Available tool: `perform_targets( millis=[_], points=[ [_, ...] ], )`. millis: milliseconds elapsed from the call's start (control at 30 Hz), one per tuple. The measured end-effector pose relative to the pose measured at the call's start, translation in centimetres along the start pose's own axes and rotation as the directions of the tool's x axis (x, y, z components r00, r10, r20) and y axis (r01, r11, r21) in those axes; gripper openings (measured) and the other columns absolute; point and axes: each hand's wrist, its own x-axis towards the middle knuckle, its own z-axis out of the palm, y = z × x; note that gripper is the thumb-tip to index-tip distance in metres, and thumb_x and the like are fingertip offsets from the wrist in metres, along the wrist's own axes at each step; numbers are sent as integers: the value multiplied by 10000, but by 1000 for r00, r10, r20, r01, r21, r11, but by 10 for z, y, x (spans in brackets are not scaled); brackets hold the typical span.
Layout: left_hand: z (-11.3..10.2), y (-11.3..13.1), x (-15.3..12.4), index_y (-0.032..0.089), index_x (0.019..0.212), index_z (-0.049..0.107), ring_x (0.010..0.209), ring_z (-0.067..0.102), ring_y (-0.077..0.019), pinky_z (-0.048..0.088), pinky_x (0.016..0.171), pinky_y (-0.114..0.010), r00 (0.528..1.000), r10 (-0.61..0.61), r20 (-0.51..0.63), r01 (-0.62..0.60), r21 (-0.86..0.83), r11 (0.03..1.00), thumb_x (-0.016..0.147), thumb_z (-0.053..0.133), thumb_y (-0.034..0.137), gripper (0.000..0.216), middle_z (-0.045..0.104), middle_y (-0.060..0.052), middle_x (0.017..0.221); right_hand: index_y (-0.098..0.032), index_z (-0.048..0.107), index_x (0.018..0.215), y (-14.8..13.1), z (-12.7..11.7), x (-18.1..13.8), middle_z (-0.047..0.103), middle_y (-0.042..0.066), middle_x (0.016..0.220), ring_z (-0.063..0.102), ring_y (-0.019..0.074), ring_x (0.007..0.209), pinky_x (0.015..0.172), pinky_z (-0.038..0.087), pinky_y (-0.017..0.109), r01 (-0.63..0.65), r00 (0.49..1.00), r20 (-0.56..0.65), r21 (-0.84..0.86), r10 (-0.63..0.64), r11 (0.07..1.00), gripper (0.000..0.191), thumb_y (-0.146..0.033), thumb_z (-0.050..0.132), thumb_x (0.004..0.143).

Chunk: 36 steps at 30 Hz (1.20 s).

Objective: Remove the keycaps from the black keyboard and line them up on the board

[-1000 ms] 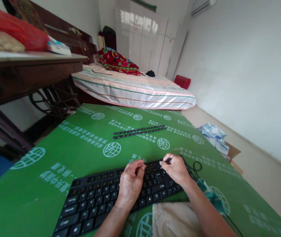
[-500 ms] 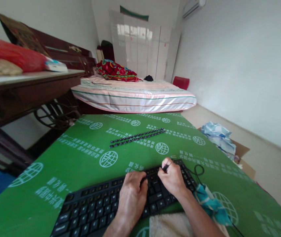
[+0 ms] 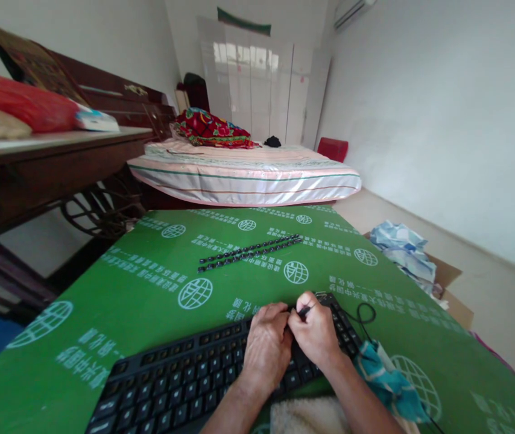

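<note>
A black keyboard [image 3: 180, 377] lies across the near part of a green printed table cover [image 3: 149, 289]. My left hand [image 3: 266, 349] rests on the keys near the keyboard's right end, fingers curled down against them. My right hand [image 3: 316, 334] sits right beside it, touching it, pinching a small black tool [image 3: 305, 311] between thumb and fingers over the top row. The keyboard's black cable [image 3: 363, 314] loops off the right end. Two black strips [image 3: 248, 249] lie side by side farther back on the cover.
A teal and white cloth [image 3: 386, 380] lies by my right forearm and a cream towel [image 3: 307, 416] at the near edge. A dark wooden sewing table [image 3: 49, 163] stands left, a bed [image 3: 243, 172] behind, a cardboard box with cloth [image 3: 411, 256] on the floor right.
My left hand has slid right along the keyboard until it touches my right hand. The right hand has held its pinch on the small tool. The camera has tilted slightly.
</note>
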Motion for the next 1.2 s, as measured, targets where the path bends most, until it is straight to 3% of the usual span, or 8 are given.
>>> perform_targets(
  millis=[633, 900, 1100, 1200],
  points=[
    [-1, 5, -1, 195, 923, 663, 981, 540, -239, 426, 867, -387, 997, -44, 59, 42, 20, 999, 753, 473, 36, 301, 649, -69, 1062, -233, 392, 617, 3, 3, -9, 420, -54, 465, 423, 109, 393, 447, 334, 213, 70, 995, -71, -78, -76, 994, 112, -205, 457, 703],
    [-2, 4, -3, 194, 952, 628, 946, 551, -230, 432, 854, -381, 1000, -12, 15, 13, -25, 1000, 759, 439, 39, 311, 659, -64, 1012, -237, 348, 608, -1, 0, -7, 389, -68, 454, 416, 100, 391, 435, 335, 205, 30, 995, -91, 38, -27, 999, 163, -210, 481, 698],
    [-5, 1, -3, 193, 822, 640, 928, 586, -223, 446, 879, -377, 998, 25, -49, -31, -139, 990, 746, 442, 46, 258, 683, -55, 845, -228, 366, 620, -1, 0, -8, 386, -74, 471, 393, 84, 390, 416, 327, 197, -11, 999, -48, 246, 24, 969, 168, -229, 503, 718],
    [-6, 0, -4, 194, 804, 645, 844, 609, -204, 480, 809, -349, 998, -5, -69, -9, -211, 978, 765, 451, 81, 228, 682, -51, 813, -224, 371, 611, 0, -1, -8, 373, -75, 466, 391, 84, 404, 414, 321, 193, -27, 998, -50, 297, 44, 955, 188, -242, 517, 729]
  ],
)
